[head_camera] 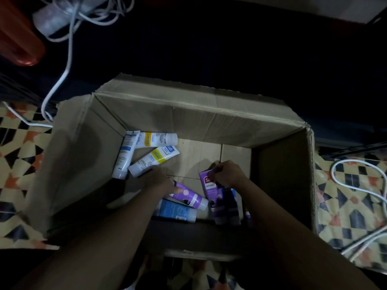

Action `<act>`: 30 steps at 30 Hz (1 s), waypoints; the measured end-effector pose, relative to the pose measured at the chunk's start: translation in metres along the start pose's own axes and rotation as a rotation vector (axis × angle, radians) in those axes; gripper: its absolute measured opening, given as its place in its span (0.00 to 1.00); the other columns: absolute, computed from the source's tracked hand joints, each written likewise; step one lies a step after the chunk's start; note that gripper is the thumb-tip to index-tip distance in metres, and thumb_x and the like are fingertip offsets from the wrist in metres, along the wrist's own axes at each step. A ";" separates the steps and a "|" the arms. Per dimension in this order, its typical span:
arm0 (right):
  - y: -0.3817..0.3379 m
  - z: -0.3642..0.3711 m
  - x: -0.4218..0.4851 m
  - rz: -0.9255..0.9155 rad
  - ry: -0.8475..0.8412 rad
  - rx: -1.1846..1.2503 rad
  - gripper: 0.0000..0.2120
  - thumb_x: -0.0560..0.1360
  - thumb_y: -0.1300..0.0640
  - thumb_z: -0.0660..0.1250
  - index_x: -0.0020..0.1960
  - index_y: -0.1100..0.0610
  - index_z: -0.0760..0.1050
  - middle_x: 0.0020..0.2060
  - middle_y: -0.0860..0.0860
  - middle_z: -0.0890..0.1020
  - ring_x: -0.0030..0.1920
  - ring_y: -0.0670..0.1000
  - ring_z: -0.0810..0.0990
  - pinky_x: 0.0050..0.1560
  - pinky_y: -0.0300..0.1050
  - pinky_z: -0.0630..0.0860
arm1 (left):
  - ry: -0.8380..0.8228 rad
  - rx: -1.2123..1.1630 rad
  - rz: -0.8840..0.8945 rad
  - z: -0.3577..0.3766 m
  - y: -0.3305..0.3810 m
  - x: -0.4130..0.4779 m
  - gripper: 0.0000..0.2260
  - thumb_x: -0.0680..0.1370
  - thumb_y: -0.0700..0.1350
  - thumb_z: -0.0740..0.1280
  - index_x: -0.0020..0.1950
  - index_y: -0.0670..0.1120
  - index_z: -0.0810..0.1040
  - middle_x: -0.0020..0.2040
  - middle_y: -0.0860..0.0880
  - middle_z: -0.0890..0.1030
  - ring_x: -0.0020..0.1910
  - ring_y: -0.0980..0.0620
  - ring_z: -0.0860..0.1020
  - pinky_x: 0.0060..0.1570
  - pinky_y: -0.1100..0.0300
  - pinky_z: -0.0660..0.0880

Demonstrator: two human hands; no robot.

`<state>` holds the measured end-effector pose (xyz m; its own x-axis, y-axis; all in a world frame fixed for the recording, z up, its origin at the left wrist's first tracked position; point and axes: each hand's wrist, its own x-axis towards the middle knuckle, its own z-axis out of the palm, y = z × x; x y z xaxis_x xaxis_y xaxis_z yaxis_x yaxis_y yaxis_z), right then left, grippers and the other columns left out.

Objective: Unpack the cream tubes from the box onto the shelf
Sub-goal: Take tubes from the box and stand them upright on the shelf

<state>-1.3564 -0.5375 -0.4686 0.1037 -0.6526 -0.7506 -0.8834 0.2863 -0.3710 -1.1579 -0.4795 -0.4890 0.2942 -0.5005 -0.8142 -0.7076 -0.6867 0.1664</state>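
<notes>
Reaching into box [209, 122] w/ both hands | R hand [228, 176] – fingers curled round purple tube [206, 183], near-right corner, likely to lift it out | L hand [162, 181] at 2nd purple tube [192, 197] by near wall – blurred, can't tell fingers | shelf not in view

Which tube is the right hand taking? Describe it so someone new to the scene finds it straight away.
Inside the open cardboard box on the patterned floor, look to the near right, where several tubes stand bunched. The right hand grips the top of the purple tube. It stands upright with a red logo patch, while the other purple tube, by the left hand, lies flat.
</notes>
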 end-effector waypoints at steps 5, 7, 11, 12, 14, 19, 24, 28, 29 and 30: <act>0.005 -0.002 -0.002 0.018 0.049 -0.006 0.10 0.76 0.54 0.67 0.54 0.56 0.81 0.46 0.53 0.84 0.40 0.47 0.79 0.41 0.40 0.76 | 0.048 -0.278 0.223 -0.017 -0.005 -0.004 0.12 0.66 0.36 0.78 0.43 0.44 0.79 0.44 0.46 0.82 0.43 0.49 0.79 0.42 0.58 0.77; 0.005 -0.006 -0.007 0.013 0.068 -0.023 0.09 0.76 0.53 0.67 0.52 0.56 0.82 0.46 0.53 0.84 0.42 0.48 0.80 0.44 0.42 0.77 | 0.025 -0.387 0.282 -0.022 -0.005 -0.006 0.11 0.66 0.33 0.77 0.47 0.40 0.83 0.44 0.41 0.84 0.42 0.46 0.82 0.45 0.48 0.81; -0.006 -0.024 -0.025 -0.049 0.084 -0.024 0.09 0.74 0.53 0.69 0.46 0.57 0.84 0.43 0.54 0.86 0.46 0.52 0.83 0.52 0.48 0.80 | 0.048 -0.390 0.438 -0.033 0.007 -0.026 0.05 0.70 0.34 0.74 0.45 0.39 0.84 0.40 0.42 0.84 0.39 0.48 0.80 0.46 0.50 0.81; -0.011 -0.031 -0.033 -0.082 0.109 -0.038 0.09 0.74 0.53 0.70 0.45 0.57 0.85 0.42 0.54 0.86 0.46 0.52 0.83 0.52 0.47 0.79 | 0.069 -0.347 0.498 -0.039 0.014 -0.036 0.04 0.71 0.34 0.74 0.44 0.40 0.84 0.39 0.44 0.83 0.39 0.50 0.80 0.43 0.57 0.79; -0.024 -0.049 -0.050 -0.146 0.165 -0.060 0.08 0.74 0.53 0.69 0.44 0.56 0.84 0.42 0.53 0.86 0.47 0.52 0.83 0.51 0.45 0.78 | 0.125 -0.217 0.604 -0.057 0.027 -0.058 0.05 0.70 0.35 0.73 0.45 0.41 0.86 0.41 0.45 0.84 0.41 0.54 0.79 0.38 0.67 0.71; -0.062 -0.106 -0.112 -0.325 0.348 0.057 0.08 0.73 0.57 0.68 0.37 0.50 0.81 0.33 0.47 0.84 0.38 0.47 0.82 0.49 0.49 0.80 | 0.293 -0.098 0.730 -0.119 0.052 -0.116 0.06 0.73 0.42 0.71 0.44 0.54 0.85 0.44 0.50 0.83 0.48 0.53 0.80 0.46 0.64 0.70; -0.123 -0.177 -0.208 -0.550 0.578 0.007 0.07 0.74 0.54 0.67 0.39 0.46 0.81 0.33 0.45 0.84 0.40 0.43 0.82 0.46 0.39 0.77 | 0.566 -0.073 0.907 -0.220 0.077 -0.216 0.07 0.73 0.41 0.72 0.50 0.49 0.86 0.48 0.47 0.83 0.51 0.54 0.78 0.50 0.69 0.67; -0.184 -0.226 -0.287 -0.760 0.775 -0.021 0.05 0.74 0.52 0.69 0.44 0.48 0.83 0.34 0.44 0.84 0.41 0.45 0.82 0.48 0.40 0.76 | 0.839 -0.091 0.991 -0.305 0.073 -0.307 0.07 0.72 0.40 0.74 0.49 0.47 0.86 0.47 0.47 0.85 0.52 0.54 0.79 0.53 0.67 0.70; -0.202 -0.236 -0.306 -0.807 0.816 -0.012 0.05 0.74 0.51 0.69 0.45 0.48 0.83 0.34 0.43 0.84 0.42 0.46 0.82 0.49 0.41 0.77 | 0.892 -0.090 1.008 -0.327 0.069 -0.329 0.07 0.72 0.39 0.74 0.49 0.46 0.86 0.47 0.47 0.86 0.49 0.56 0.80 0.50 0.68 0.70; -0.217 -0.244 -0.324 -0.852 0.851 0.003 0.05 0.73 0.50 0.69 0.46 0.48 0.83 0.34 0.43 0.85 0.43 0.46 0.82 0.50 0.42 0.77 | 0.944 -0.086 1.016 -0.346 0.064 -0.350 0.07 0.72 0.39 0.74 0.49 0.45 0.86 0.47 0.48 0.86 0.47 0.57 0.79 0.46 0.70 0.69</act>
<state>-1.3093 -0.5594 -0.0119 0.3174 -0.8864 0.3370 -0.6770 -0.4607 -0.5740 -1.0839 -0.5301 -0.0009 0.0228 -0.9339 0.3568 -0.8396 0.1759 0.5140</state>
